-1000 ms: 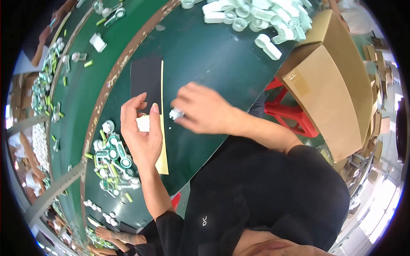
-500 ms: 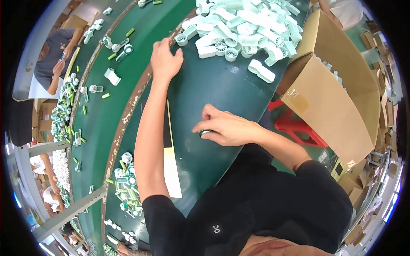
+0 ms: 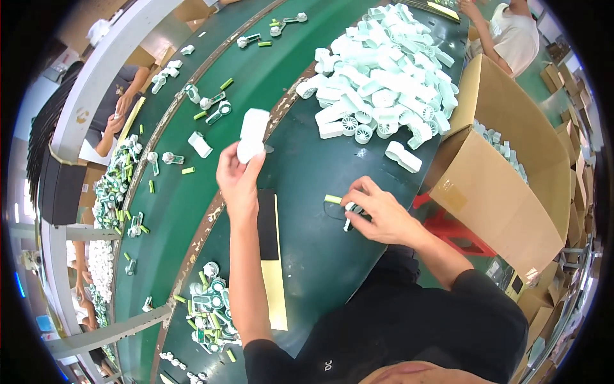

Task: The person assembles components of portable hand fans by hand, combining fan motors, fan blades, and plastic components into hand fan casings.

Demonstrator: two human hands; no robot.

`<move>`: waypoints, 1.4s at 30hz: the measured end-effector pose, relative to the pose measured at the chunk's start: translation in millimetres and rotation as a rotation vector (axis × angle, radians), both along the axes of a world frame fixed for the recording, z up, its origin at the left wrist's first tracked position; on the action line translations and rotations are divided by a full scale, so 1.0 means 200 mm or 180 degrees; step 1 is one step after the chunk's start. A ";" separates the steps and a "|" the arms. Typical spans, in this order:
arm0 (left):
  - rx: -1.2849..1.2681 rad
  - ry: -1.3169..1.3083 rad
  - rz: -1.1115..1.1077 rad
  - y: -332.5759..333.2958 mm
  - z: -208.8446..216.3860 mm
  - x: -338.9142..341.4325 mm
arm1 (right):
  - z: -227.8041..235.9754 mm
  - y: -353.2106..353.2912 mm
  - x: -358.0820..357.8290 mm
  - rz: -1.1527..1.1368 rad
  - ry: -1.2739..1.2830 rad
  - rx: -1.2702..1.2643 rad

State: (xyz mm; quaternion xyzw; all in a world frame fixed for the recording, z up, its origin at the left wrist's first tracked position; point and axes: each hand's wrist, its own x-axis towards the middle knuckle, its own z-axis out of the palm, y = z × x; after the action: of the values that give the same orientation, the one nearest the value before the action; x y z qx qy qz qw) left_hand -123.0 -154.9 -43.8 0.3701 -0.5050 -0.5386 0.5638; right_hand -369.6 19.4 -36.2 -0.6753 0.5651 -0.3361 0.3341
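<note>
My left hand (image 3: pixel 238 182) holds a white plastic casing (image 3: pixel 254 131) up over the rusty edge of the worktop, its fingers closed round the lower end. On the dark green worktop, my right hand (image 3: pixel 387 221) pinches a small white and dark wired part (image 3: pixel 350 210). A thin wire loops from that part beside a light green cylinder (image 3: pixel 332 199), which looks like a battery. Beyond both hands lies a big heap of pale mint casings (image 3: pixel 384 83), some with round fan-like grilles. One loose casing (image 3: pixel 403 157) rests apart from the heap, at its near right.
A large open cardboard box (image 3: pixel 499 185) with pale parts stands at the right, by a red stool (image 3: pixel 451 230). Wired assemblies (image 3: pixel 210 304) are piled near my left forearm, beside a black and yellow strip (image 3: pixel 274 281). A green conveyor (image 3: pixel 173 217) curves along the left; other people sit beyond.
My left hand, formerly beside the heap with no part showing, now holds a white casing. My right hand's part now shows its wire and green cylinder. The whole view has shifted.
</note>
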 end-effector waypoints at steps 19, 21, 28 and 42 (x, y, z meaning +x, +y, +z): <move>0.0404 0.1565 0.0524 0.96 0.09 0.46 | 0.13 0.01 0.02 0.0233 0.0612 -0.0197; 0.0614 0.1817 0.0512 0.99 0.04 0.43 | 0.17 0.00 0.01 0.0176 0.0366 -0.0461; 0.1227 0.2294 0.0370 1.09 0.02 0.31 | 0.32 0.02 0.05 0.0144 -0.0711 -0.0169; 0.1552 0.1804 -0.0133 1.09 0.01 0.14 | 0.54 0.11 0.11 0.1007 -0.1265 -0.0242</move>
State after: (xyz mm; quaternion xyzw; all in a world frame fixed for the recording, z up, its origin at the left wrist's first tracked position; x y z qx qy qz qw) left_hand -95.0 62.1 -42.2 0.3193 -0.1932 -0.7355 0.5655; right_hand -347.2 41.9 71.4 -0.6881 0.3626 -0.4269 0.4614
